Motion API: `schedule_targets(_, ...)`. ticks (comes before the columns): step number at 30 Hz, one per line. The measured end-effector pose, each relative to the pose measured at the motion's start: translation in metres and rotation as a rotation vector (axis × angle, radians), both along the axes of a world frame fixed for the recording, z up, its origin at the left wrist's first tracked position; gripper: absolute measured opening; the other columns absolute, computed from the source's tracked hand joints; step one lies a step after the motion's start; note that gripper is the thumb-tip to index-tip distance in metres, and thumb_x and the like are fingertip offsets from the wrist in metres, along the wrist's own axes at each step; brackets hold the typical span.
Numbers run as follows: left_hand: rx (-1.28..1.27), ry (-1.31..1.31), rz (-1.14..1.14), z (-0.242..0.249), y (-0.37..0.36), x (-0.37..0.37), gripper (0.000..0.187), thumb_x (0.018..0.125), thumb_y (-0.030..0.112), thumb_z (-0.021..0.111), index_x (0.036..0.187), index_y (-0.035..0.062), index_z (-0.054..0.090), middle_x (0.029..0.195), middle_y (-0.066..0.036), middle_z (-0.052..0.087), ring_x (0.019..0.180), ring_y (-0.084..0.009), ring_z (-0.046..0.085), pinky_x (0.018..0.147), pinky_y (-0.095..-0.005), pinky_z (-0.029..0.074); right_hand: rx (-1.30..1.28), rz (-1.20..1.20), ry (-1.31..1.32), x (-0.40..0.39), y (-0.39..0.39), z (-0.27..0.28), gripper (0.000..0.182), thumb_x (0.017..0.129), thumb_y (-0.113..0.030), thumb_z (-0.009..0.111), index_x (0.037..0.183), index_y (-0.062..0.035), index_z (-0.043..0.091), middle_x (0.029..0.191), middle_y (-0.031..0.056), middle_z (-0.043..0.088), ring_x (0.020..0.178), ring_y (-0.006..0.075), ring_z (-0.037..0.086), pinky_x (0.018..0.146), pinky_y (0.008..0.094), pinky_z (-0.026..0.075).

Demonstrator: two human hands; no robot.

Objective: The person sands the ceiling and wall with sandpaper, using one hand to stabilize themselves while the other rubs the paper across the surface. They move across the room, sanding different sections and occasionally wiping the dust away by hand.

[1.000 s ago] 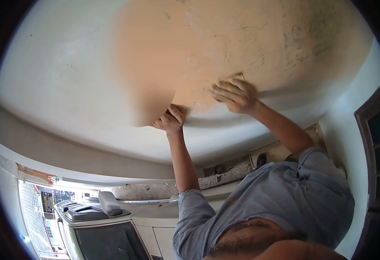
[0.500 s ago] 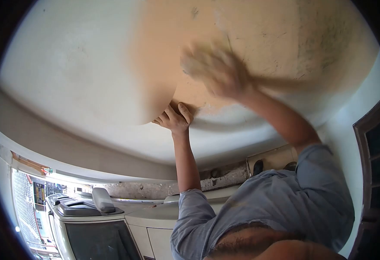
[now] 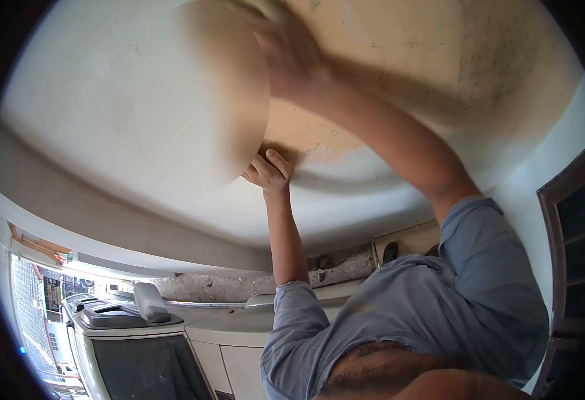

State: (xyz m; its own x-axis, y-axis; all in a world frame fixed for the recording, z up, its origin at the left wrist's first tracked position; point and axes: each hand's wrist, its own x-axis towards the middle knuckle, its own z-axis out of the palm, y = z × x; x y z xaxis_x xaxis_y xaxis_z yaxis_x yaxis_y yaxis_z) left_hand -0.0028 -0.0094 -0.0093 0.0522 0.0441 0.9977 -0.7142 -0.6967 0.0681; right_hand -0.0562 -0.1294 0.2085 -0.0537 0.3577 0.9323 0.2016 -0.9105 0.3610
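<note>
A pale wall [image 3: 106,120] with a broad tan patch [image 3: 399,60] fills the upper view. Against the lower edge of the patch rests my left hand [image 3: 269,170], its thumb apart from the fingers; the fingertips are cut off by a blurred curved edge, and no object shows in it. My right hand [image 3: 282,50] is over the upper part of the patch, smeared by motion and partly cut off by the same blur. Its fingers, and anything under them, cannot be made out.
A light-coloured vehicle with a dark window [image 3: 152,367] and a mirror [image 3: 150,302] stands at the lower left. A dark-framed window or door [image 3: 556,233] is at the right. Below the wall runs a rough ledge [image 3: 212,288], with a dark shoe [image 3: 390,252] near its right end.
My right hand has moved up and to the left across the wall, its forearm reaching farther. My left hand stays in nearly the same place on the wall.
</note>
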Motion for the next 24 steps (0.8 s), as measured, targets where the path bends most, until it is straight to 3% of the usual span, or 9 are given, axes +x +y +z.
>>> schedule_targets(2,-0.011,-0.008,-0.064,0.002,0.0,0.0,0.051,0.097,0.023,0.037,0.135,-0.0115,0.042,0.141,-0.026,0.042,0.138,-0.04,0.032,0.115,-0.0515,0.016,-0.019,-0.043,0.101,-0.011,-0.007,-0.083,0.038,0.083,-0.015,0.058,0.12,-0.0106,0.063,0.132,0.002,0.058,0.118,0.017,0.055,0.101,0.0407,0.042)
schedule_targets(4,-0.01,-0.025,-0.056,0.003,0.005,0.001,0.05,0.097,0.02,0.038,0.135,-0.0112,0.042,0.141,-0.026,0.043,0.137,-0.0401,0.033,0.114,-0.0517,0.016,-0.038,-0.021,0.258,-0.032,-0.026,-0.18,0.03,0.083,-0.017,0.063,0.111,-0.0118,0.068,0.124,0.0006,0.064,0.115,0.0147,0.058,0.096,0.0389,0.046)
schedule_targets(6,-0.014,-0.044,-0.053,0.002,0.005,0.0,0.048,0.096,0.018,0.04,0.134,-0.0109,0.043,0.14,-0.026,0.043,0.136,-0.0402,0.034,0.114,-0.052,0.017,-0.113,-0.042,0.359,-0.049,-0.044,-0.237,0.02,0.08,-0.016,0.069,0.1,-0.0116,0.073,0.113,0.0001,0.068,0.11,0.0139,0.061,0.092,0.0335,0.049)
schedule_targets(9,0.015,-0.056,-0.019,0.005,0.008,0.0,0.045,0.095,0.015,0.047,0.132,-0.0092,0.047,0.138,-0.025,0.045,0.132,-0.0398,0.039,0.111,-0.0523,0.022,-0.135,0.058,0.308,-0.049,-0.04,-0.191,0.021,0.08,-0.016,0.068,0.1,-0.0109,0.072,0.111,0.0008,0.069,0.108,0.0156,0.062,0.091,0.0339,0.049)
schedule_targets(14,-0.008,-0.052,0.027,0.004,0.006,-0.005,0.043,0.097,0.017,0.046,0.131,-0.0087,0.049,0.138,-0.023,0.045,0.131,-0.0382,0.04,0.111,-0.0509,0.024,-0.038,-0.139,-0.081,-0.041,-0.051,0.005,0.032,0.08,-0.01,0.057,0.11,-0.0103,0.068,0.121,0.0012,0.064,0.118,0.017,0.055,0.103,0.0392,0.039)
schedule_targets(17,-0.025,-0.037,0.02,0.001,0.006,-0.003,0.044,0.097,0.02,0.045,0.131,-0.0079,0.049,0.139,-0.024,0.045,0.134,-0.0385,0.038,0.114,-0.049,0.02,-0.049,-0.081,-0.096,-0.044,-0.057,0.025,0.031,0.079,-0.009,0.059,0.109,-0.0107,0.068,0.119,-0.0001,0.065,0.117,0.0169,0.056,0.107,0.0401,0.035)
schedule_targets(19,-0.018,-0.021,0.015,-0.001,0.005,-0.003,0.045,0.097,0.02,0.044,0.132,-0.0074,0.048,0.14,-0.023,0.045,0.135,-0.0376,0.037,0.114,-0.0488,0.02,-0.009,-0.229,0.0,-0.066,-0.066,-0.028,0.03,0.079,-0.011,0.062,0.108,-0.0122,0.069,0.119,-0.001,0.065,0.114,0.0166,0.058,0.105,0.0404,0.038)
schedule_targets(23,-0.021,-0.013,0.049,0.0,0.005,-0.003,0.045,0.097,0.021,0.043,0.133,-0.006,0.048,0.142,-0.021,0.044,0.137,-0.035,0.036,0.115,-0.0481,0.018,0.022,-0.217,0.178,-0.088,-0.11,-0.224,0.027,0.081,-0.017,0.065,0.106,-0.0178,0.071,0.116,-0.0035,0.067,0.112,0.0142,0.059,0.103,0.0408,0.041)
schedule_targets(24,-0.012,-0.023,0.056,0.0,0.005,-0.003,0.045,0.097,0.021,0.043,0.133,-0.0058,0.048,0.142,-0.021,0.044,0.137,-0.0349,0.036,0.115,-0.048,0.018,0.024,-0.217,0.256,-0.1,-0.11,-0.23,0.025,0.081,-0.018,0.065,0.106,-0.0187,0.071,0.116,-0.0044,0.067,0.113,0.0136,0.059,0.103,0.0406,0.041)
